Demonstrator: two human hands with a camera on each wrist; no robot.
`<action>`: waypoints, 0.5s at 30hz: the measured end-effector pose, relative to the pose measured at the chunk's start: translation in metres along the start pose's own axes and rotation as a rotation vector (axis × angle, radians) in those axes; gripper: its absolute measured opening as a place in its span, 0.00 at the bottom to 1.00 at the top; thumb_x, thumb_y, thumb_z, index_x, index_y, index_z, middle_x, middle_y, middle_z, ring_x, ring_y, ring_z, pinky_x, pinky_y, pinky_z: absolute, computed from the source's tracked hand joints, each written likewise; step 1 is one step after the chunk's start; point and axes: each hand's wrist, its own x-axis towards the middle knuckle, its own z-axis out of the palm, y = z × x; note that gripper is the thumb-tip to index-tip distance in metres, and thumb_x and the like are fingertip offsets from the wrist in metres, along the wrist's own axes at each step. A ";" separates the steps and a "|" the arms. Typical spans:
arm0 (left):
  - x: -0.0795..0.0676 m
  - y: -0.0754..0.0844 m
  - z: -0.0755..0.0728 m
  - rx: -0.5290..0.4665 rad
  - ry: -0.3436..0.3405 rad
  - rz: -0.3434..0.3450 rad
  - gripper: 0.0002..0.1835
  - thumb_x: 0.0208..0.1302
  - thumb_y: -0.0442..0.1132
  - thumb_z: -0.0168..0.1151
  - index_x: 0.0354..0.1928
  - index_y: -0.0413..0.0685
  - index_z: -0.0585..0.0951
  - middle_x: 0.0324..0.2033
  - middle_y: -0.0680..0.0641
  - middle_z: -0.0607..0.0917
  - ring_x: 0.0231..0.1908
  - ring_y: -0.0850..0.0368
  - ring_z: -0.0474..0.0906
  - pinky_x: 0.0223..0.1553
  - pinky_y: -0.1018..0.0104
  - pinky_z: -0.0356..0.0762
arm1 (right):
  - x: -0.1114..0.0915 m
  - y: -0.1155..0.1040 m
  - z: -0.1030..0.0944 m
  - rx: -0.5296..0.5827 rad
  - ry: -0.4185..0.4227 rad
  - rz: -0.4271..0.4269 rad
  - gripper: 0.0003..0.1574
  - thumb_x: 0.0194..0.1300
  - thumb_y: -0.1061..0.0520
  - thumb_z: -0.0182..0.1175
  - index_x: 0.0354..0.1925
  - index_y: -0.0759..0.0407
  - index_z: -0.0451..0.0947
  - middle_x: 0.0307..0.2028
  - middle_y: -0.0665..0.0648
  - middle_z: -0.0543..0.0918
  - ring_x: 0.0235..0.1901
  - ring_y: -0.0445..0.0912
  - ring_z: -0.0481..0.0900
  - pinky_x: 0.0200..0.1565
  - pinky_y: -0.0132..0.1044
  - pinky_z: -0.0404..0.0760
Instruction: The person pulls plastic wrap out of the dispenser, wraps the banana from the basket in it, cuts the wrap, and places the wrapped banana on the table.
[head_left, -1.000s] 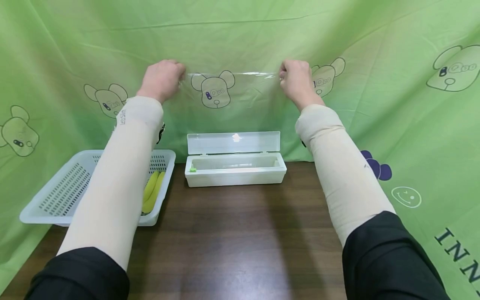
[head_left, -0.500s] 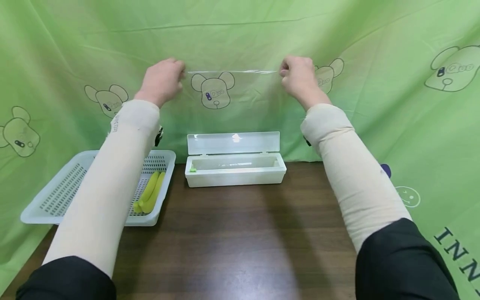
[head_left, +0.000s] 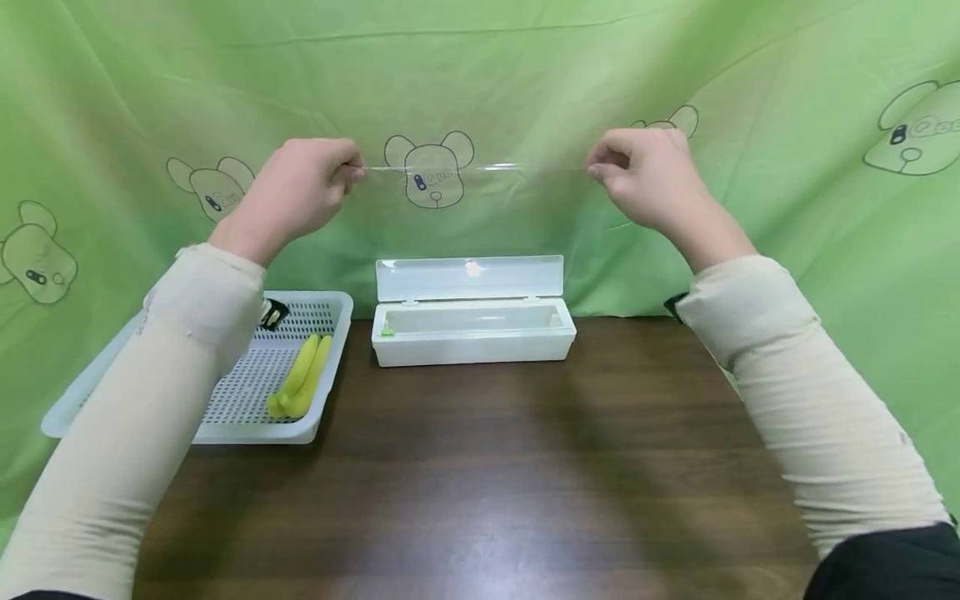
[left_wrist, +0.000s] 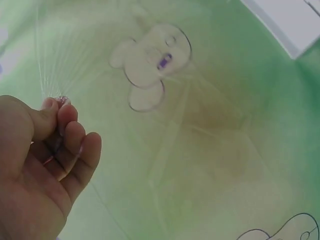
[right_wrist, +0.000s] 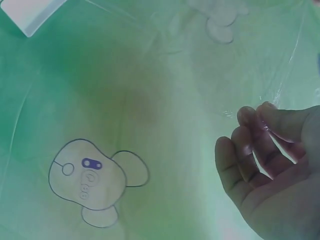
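Note:
A thin sheet of clear cling film (head_left: 497,167) stretches between both hands, above and behind the long white box (head_left: 472,347). My left hand (head_left: 300,185) pinches one end of it between thumb and fingers. In the left wrist view, creases in the film fan out from that hand's (left_wrist: 42,165) fingertips. The other end is pinched by my right hand (head_left: 654,179). Strands of film run up from the thumb and forefinger of this hand (right_wrist: 272,172) in the right wrist view. The film's lower edge is too transparent to make out.
The white box stands on the brown table (head_left: 480,467) with its hinged lid (head_left: 470,279) raised and a small green piece (head_left: 387,330) at its left. Yellow bananas (head_left: 303,377) lie in a pale plastic basket (head_left: 341,367) at left. A green cloth (head_left: 517,75) hangs behind.
Both hands have come lower in the head view and spread wider apart, the right one moving most to the right. The film remains stretched between them. Box and basket stay put.

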 end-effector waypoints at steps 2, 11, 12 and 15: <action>-0.011 0.006 0.001 -0.025 0.017 0.018 0.10 0.77 0.32 0.52 0.47 0.38 0.82 0.39 0.40 0.85 0.37 0.47 0.79 0.40 0.54 0.77 | -0.015 -0.002 -0.003 -0.009 0.011 -0.027 0.08 0.71 0.61 0.61 0.42 0.63 0.85 0.34 0.61 0.86 0.33 0.50 0.78 0.49 0.42 0.69; -0.056 0.034 0.027 -0.289 0.067 0.127 0.07 0.72 0.29 0.59 0.43 0.39 0.86 0.33 0.45 0.86 0.36 0.53 0.82 0.43 0.58 0.82 | -0.079 0.000 -0.006 0.025 0.073 -0.125 0.05 0.66 0.66 0.67 0.37 0.58 0.88 0.33 0.53 0.88 0.27 0.36 0.75 0.31 0.22 0.69; -0.060 0.039 0.032 -0.322 0.067 0.141 0.06 0.72 0.28 0.59 0.42 0.39 0.86 0.32 0.46 0.86 0.36 0.54 0.82 0.42 0.59 0.82 | -0.085 0.001 -0.006 0.030 0.077 -0.131 0.05 0.65 0.66 0.67 0.37 0.58 0.88 0.33 0.53 0.88 0.28 0.34 0.75 0.32 0.21 0.69; -0.070 0.053 0.050 -0.406 0.065 0.208 0.06 0.70 0.28 0.61 0.42 0.40 0.86 0.31 0.48 0.85 0.35 0.57 0.81 0.41 0.62 0.81 | -0.100 0.006 -0.006 0.032 0.096 -0.172 0.07 0.64 0.68 0.68 0.37 0.57 0.88 0.35 0.51 0.88 0.32 0.30 0.76 0.34 0.22 0.70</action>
